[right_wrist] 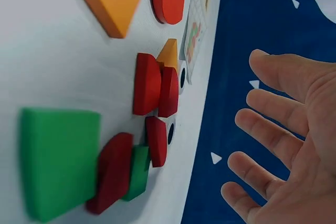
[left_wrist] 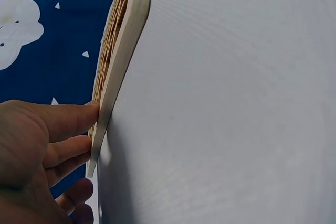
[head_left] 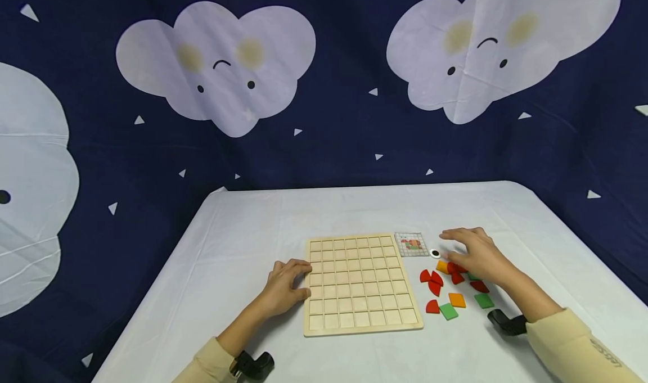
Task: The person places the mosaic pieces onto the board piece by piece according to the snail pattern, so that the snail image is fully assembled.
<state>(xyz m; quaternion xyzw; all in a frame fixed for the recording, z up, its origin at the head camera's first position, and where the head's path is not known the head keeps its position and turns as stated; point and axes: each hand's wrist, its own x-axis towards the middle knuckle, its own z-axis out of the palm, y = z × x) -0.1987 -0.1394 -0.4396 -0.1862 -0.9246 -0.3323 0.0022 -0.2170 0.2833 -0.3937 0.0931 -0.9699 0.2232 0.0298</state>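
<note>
A pale wooden board (head_left: 353, 289) with a grid of shallow square cells lies flat on the table. At its left edge rests my left hand (head_left: 284, 288), the fingertips and thumb touching the rim. The left wrist view shows those fingers (left_wrist: 68, 119) fairly straight against the board's side. My right hand (head_left: 478, 253) hovers over the loose pieces with fingers spread and nothing held. Below it lie red quarter-round pieces (head_left: 432, 307), orange squares (head_left: 457, 300) and green squares (head_left: 448, 311). A white disc with a black dot (head_left: 435, 253) is near its fingertips; another such disc (right_wrist: 171, 132) shows in the right wrist view.
A small card (head_left: 412, 244) printed with a coloured grid picture lies at the board's upper right corner. White cloth covers the table (head_left: 243, 225). Behind its far edge hangs a dark blue curtain (head_left: 344, 147) with clouds.
</note>
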